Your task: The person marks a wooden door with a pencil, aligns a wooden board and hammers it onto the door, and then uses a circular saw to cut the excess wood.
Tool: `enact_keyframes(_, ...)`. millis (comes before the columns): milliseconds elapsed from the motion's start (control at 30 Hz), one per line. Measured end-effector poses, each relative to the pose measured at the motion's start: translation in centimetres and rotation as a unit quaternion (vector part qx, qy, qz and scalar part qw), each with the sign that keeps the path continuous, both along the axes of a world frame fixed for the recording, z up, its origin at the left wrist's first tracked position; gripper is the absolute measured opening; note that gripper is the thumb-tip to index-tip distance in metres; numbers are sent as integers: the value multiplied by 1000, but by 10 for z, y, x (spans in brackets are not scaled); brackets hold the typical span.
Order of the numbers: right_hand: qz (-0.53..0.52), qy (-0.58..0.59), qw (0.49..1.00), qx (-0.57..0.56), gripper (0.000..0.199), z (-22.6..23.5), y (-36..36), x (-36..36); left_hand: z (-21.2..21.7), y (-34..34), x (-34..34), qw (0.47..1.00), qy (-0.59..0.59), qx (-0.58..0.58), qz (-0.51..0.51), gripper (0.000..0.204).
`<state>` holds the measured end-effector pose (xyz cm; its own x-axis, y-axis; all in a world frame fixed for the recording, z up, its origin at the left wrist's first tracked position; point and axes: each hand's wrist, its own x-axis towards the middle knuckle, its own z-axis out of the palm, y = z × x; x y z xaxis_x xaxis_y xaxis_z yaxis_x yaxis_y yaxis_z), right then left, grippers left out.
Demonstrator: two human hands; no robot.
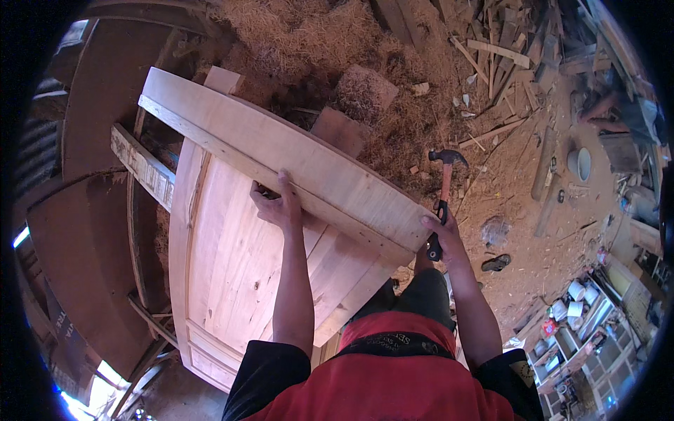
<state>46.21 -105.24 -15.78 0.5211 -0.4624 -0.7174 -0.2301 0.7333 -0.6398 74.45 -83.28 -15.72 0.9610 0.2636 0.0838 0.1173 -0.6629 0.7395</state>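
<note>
A pale wooden door panel [225, 266] lies flat in front of me, with a long light plank [281, 151] set across its far end. My left hand [277, 203] grips the near edge of that plank, thumb on top and fingers curled under. My right hand [444, 235] is at the plank's right end and holds a claw hammer [445, 184] by its red and black handle. The hammer's dark head points away from me, above the sawdust floor.
Sawdust and shavings [330, 42] cover the floor beyond the door. Scrap wood lies piled at the top right [505, 49]. A sandal [496, 263] lies on the floor to my right. Shelves with tins and boxes [590, 323] stand at the lower right. Dark boards [91, 231] lean at the left.
</note>
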Motion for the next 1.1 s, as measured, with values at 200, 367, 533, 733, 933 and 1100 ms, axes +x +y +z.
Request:
enact_keyframes(200,4,7,1000,-6,44,8,-1,2,-3,-3,-2,1000,1,-7,-11,73)
enact_keyframes(367,3,21,1000,12,44,-1,0,-5,-4,0,-1,999,9,-34,-10,70)
enact_keyframes(533,-5,27,998,54,43,13,-4,0,1,-6,-4,999,18,-26,-9,70)
enact_keyframes(733,21,26,999,29,47,1,-5,-5,-6,-3,-1,997,19,-72,-24,68)
enact_keyframes(933,5,-5,998,56,48,7,-3,-2,-16,4,-1,998,10,-67,-7,70)
enact_keyframes(1100,11,2,998,56,48,4,-3,-6,-22,6,-1,995,-5,-93,-21,69)
